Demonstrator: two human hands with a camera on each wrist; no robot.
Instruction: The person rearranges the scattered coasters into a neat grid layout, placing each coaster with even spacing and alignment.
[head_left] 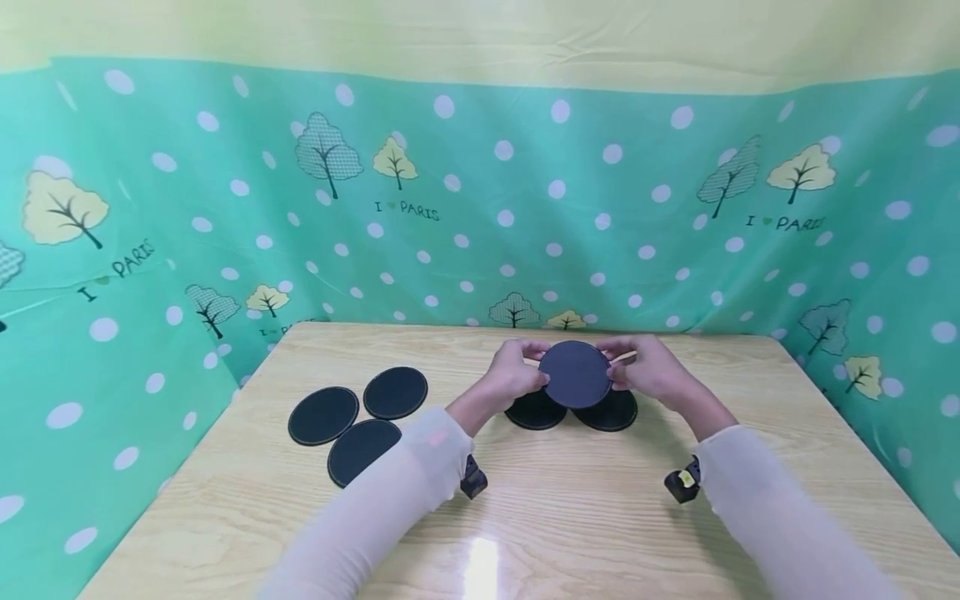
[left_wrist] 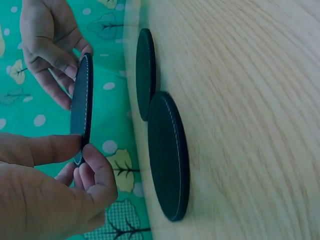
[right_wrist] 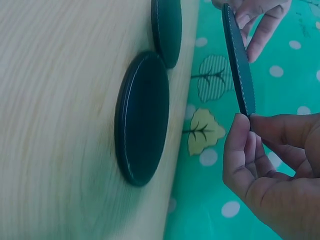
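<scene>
A round black coaster with a stitched edge is held up above the table between both hands. My left hand pinches its left edge between thumb and fingers, while my right hand pinches the opposite edge. Both wrist views show a gap between this coaster and the tabletop. Beneath it lie two more black coasters, one at the left and one at the right, side by side with their edges meeting. The raised coaster hides part of both in the head view.
To the left, three black coasters lie flat in a cluster: one at the far left, one behind, one in front partly covered by my left sleeve. The wooden table ends at a green dotted curtain.
</scene>
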